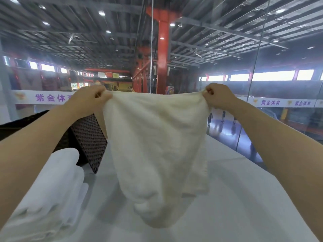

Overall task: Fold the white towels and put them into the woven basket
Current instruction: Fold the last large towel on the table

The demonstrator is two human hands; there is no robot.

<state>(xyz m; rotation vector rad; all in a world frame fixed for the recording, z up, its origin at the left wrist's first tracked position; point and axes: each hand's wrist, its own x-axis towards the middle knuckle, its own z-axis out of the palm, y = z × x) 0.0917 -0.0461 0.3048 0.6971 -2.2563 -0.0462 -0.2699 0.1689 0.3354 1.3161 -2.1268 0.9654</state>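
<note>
A white towel (157, 145) hangs in the air in front of me, stretched between both hands above the table. My left hand (90, 98) pinches its upper left corner. My right hand (218, 96) pinches the upper right corner. The towel's lower end droops close to the table surface. The dark woven basket (89, 137) stands at the left, partly hidden behind my left forearm. More white towels (57, 180) lie in a pile at the lower left, in front of the basket.
A white table (236, 198) stretches ahead, its right edge running along a glass wall (262, 84). Beyond the glass lies a large hall with a red steel column (162, 58).
</note>
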